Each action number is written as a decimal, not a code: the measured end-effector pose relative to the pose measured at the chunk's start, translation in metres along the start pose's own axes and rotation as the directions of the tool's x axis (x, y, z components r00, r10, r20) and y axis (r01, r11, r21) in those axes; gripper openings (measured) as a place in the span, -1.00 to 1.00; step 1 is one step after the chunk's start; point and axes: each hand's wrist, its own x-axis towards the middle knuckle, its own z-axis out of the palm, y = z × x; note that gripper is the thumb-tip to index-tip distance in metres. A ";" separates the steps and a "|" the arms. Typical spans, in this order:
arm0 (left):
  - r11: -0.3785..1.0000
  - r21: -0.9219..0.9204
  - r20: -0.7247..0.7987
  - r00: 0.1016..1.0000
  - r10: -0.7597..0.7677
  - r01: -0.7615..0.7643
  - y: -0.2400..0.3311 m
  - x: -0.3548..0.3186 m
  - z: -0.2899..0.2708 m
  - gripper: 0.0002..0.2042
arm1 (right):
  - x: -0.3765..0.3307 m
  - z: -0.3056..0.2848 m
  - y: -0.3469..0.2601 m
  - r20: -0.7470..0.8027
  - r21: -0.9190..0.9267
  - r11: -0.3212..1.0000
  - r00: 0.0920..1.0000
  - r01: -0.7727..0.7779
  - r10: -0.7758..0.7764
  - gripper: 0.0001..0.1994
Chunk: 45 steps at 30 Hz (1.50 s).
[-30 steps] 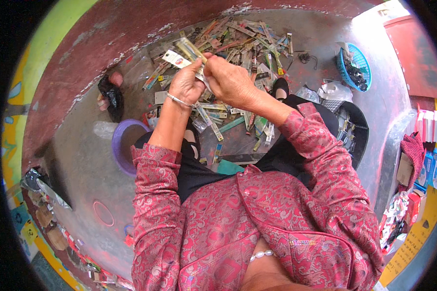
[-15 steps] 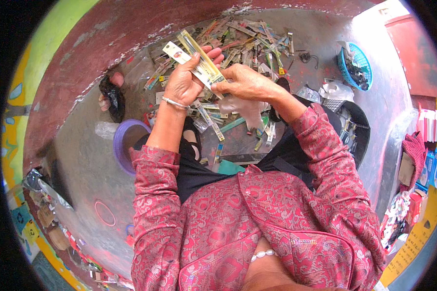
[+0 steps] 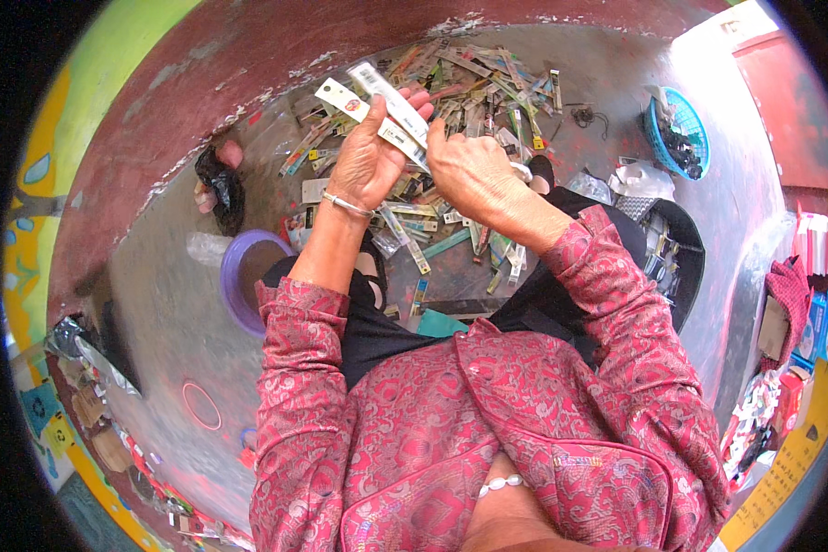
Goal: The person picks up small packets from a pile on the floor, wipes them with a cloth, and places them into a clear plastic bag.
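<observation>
My left hand (image 3: pixel 366 167) holds two long slim packs side by side, thumb across them and fingers behind. One is a white slim pack (image 3: pixel 377 85) with a barcode on the side facing up. The other is a pale card strip (image 3: pixel 337 96) with a small hole near its end. My right hand (image 3: pixel 477 175) is closed at the lower end of these packs, its thumb and curled fingers against them; its exact grip is partly hidden. Beyond both hands, a heap of similar slim packs (image 3: pixel 460 87) lies spread on the floor.
A purple basin (image 3: pixel 233 299) stands left of my legs, with a black plastic bag (image 3: pixel 221 193) beyond it. At right are a black tub (image 3: pixel 692 285) holding slim packs and a blue basket (image 3: pixel 701 129) with dark stuff inside. A wall (image 3: pixel 156 120) curves behind the heap.
The pack in my hands has turned from its clear yellowish face to its white barcoded side. My right hand has rolled over, its back now upward. A whitish sheet below it is mostly out of sight.
</observation>
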 end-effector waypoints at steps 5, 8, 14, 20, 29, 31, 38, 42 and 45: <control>0.978 0.208 -0.138 0.989 0.045 -0.015 -0.003 0.004 -0.013 -0.71 | -0.004 0.000 0.000 0.070 -0.050 0.992 0.991 0.119 -0.115 -0.60; 0.980 0.195 -0.142 0.988 0.054 -0.026 0.006 0.002 -0.021 -0.72 | -0.001 -0.036 0.024 0.261 0.167 0.979 0.953 0.114 -0.155 -0.64; 0.984 0.153 -0.211 0.976 -0.060 0.094 -0.014 0.001 -0.002 -0.71 | 0.020 -0.020 0.014 -0.528 0.614 0.768 0.818 0.184 0.227 -0.88; 0.998 0.034 -0.119 0.991 0.060 -0.056 0.008 0.006 -0.029 -0.67 | 0.009 0.020 -0.010 -0.320 0.310 0.923 0.939 0.227 -0.124 -0.85; 0.852 0.518 -0.077 0.996 -0.039 0.073 0.038 -0.018 -0.015 -0.73 | 0.024 -0.020 0.048 0.067 0.768 0.583 0.939 -0.264 0.336 -0.48; 0.812 0.556 0.072 0.963 -0.261 0.179 0.018 -0.026 0.002 -0.70 | 0.030 -0.006 0.044 0.266 0.914 0.269 0.949 -0.303 0.167 -0.54; 0.783 0.582 0.007 0.961 -0.276 0.221 -0.003 -0.037 0.017 -0.76 | 0.033 -0.003 0.041 0.164 0.981 -0.109 0.986 -0.163 0.002 -0.76; 0.739 0.604 0.021 0.921 -0.389 0.299 -0.007 -0.036 0.013 -0.82 | 0.016 -0.013 0.039 0.266 0.960 0.072 0.962 -0.269 0.056 -0.76; 0.756 0.579 0.006 0.926 -0.378 0.305 -0.012 -0.036 0.008 -0.73 | 0.013 -0.012 0.045 0.123 0.990 0.068 0.992 -0.124 0.013 -0.75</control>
